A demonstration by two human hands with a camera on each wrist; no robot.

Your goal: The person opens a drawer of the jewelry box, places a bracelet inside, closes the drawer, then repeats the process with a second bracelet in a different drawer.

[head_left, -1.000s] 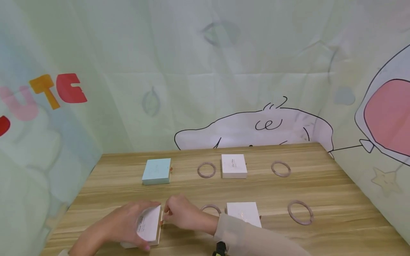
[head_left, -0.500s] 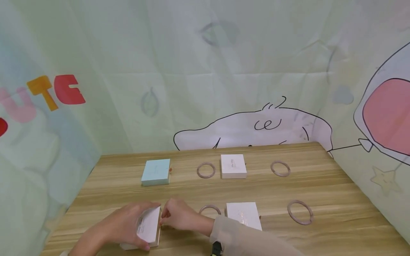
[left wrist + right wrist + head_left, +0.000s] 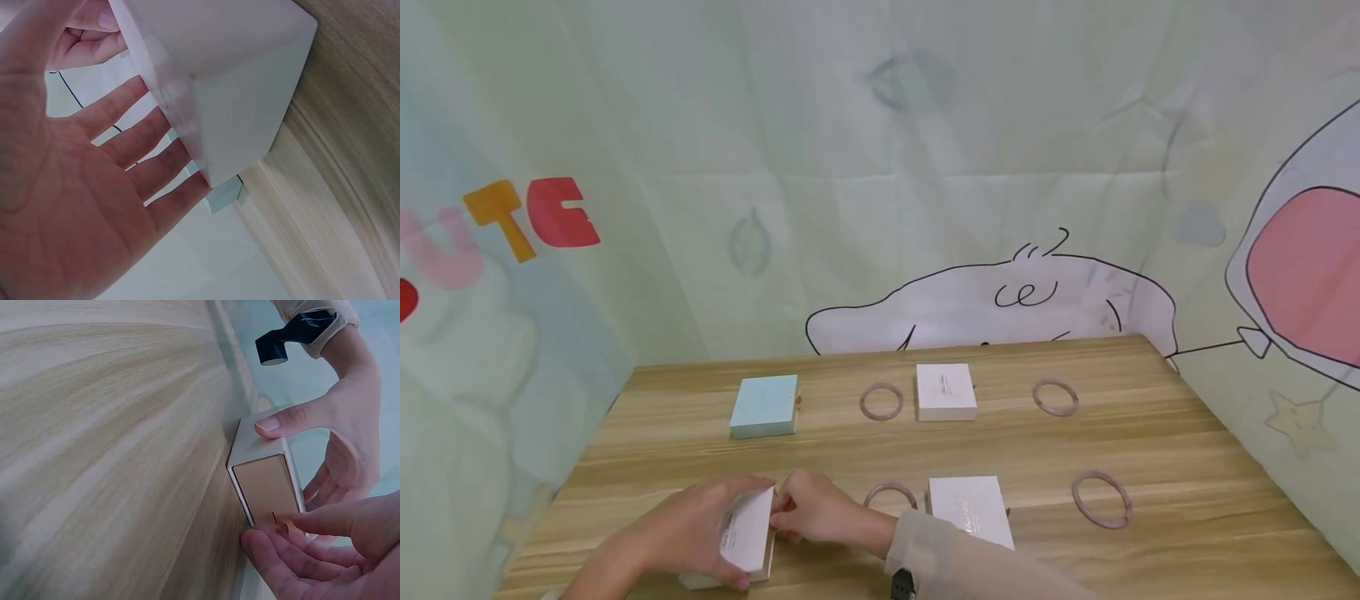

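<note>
White box [image 3: 748, 533] sits at the near left of the bench [image 3: 850, 454], its lettered face up and its tabbed end pointing to my right. My left hand [image 3: 688, 525] covers much of the top, so I can't tell which way its long axis runs; the right-hand edge lies roughly front to back.

I hold the box from its left, thumb at the near side and the other fingers stretched out against the far side. From the right, my right hand [image 3: 816, 508] meets the end, thumb and fingers pinching the small orange-brown tab [image 3: 282, 524] on the tan inner front [image 3: 264, 484], which looks about level with the white sleeve around it.

Beyond my left hand lies a pale blue box [image 3: 765, 404], its own tab also to the right. Farther right are another white box at the back [image 3: 946, 390] and one nearer me [image 3: 966, 508], partly behind my sleeve [image 3: 970, 554]. Four mauve rings lie flat: back middle [image 3: 862, 402], back right [image 3: 1035, 397], near right [image 3: 1076, 492], and one [image 3: 891, 484] partly hidden by my right forearm.
</note>
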